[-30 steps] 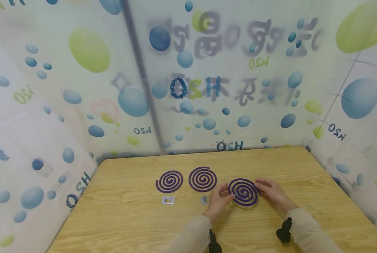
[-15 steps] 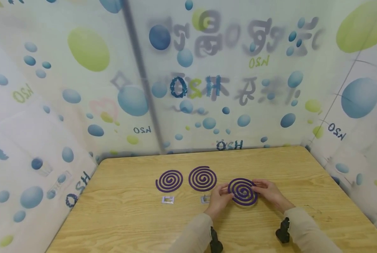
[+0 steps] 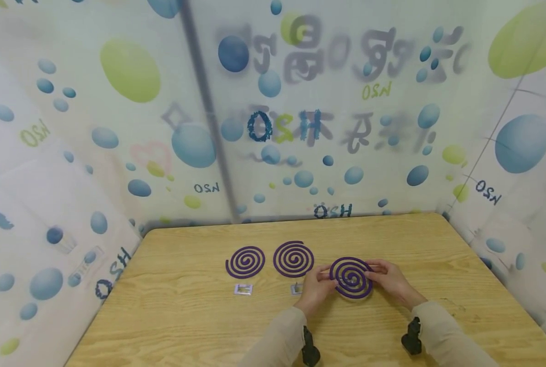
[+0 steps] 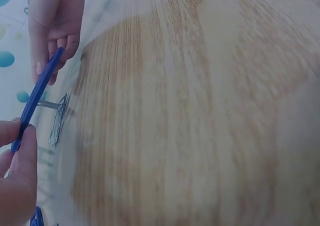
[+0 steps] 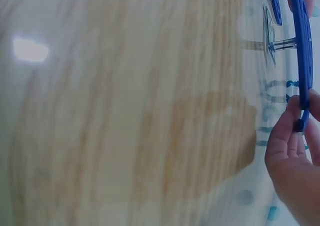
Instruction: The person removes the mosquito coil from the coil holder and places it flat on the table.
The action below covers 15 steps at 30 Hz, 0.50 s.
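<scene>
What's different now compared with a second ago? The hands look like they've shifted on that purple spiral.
The right hand closed in from the coil's edge and now pinches the rightmost purple coil, which has risen slightly off the table. The left hand keeps its grip on the coil's left edge. The two other coils and the small metal stands stayed put.

bright even light, soft shadows; head view bowed at edges; wrist views blurred, glare patch on table (image 5: 30, 50).

Three purple spiral coils (image 3: 351, 278), two small metal stands (image 3: 243, 289), one wooden table (image 3: 186, 316).
</scene>
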Each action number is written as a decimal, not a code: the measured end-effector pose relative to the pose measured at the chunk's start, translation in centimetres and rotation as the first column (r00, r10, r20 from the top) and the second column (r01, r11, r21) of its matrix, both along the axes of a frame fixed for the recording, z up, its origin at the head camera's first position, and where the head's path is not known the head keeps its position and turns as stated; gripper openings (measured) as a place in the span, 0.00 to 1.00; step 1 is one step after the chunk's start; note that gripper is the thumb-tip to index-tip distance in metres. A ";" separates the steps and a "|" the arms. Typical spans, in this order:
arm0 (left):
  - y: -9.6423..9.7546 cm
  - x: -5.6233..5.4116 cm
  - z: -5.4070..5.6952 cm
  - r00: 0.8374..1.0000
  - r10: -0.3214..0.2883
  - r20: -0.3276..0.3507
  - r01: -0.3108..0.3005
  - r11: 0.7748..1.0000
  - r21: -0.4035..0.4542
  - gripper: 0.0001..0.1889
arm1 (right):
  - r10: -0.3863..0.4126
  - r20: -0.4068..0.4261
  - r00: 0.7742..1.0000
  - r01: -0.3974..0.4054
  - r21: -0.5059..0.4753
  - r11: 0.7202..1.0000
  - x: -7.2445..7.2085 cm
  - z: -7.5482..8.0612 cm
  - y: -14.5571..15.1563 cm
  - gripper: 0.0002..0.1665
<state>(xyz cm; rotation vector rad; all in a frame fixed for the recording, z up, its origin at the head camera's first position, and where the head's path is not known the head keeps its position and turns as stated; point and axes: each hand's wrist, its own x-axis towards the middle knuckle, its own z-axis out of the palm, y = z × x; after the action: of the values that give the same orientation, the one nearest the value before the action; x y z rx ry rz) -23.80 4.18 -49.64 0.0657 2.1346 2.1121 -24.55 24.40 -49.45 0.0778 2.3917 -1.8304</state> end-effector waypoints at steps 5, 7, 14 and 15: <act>-0.1 -0.1 0.1 1.000 -0.004 0.009 0.004 1.000 -0.009 0.22 | -0.003 -0.009 1.000 0.003 0.005 1.000 -0.1 0.0 0.1 0.25; -0.1 -0.2 0.2 1.000 -0.006 0.011 0.006 1.000 -0.010 0.22 | -0.001 -0.011 1.000 0.001 0.008 1.000 -0.1 0.0 0.1 0.25; -0.2 -0.2 0.1 0.999 -0.023 0.047 0.023 1.000 0.008 0.22 | 0.009 -0.007 1.000 -0.009 0.036 0.999 -0.1 -0.1 0.0 0.26; -0.2 -0.2 0.1 0.998 -0.025 0.051 0.024 1.000 0.010 0.22 | 0.007 -0.002 1.000 -0.007 0.040 0.999 -0.1 -0.1 0.0 0.26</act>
<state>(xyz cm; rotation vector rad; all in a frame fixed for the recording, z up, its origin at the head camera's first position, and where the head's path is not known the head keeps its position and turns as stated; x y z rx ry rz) -24.02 3.94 -49.56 0.0380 2.0843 2.0871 -24.63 24.41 -49.56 0.0706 2.4271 -1.7811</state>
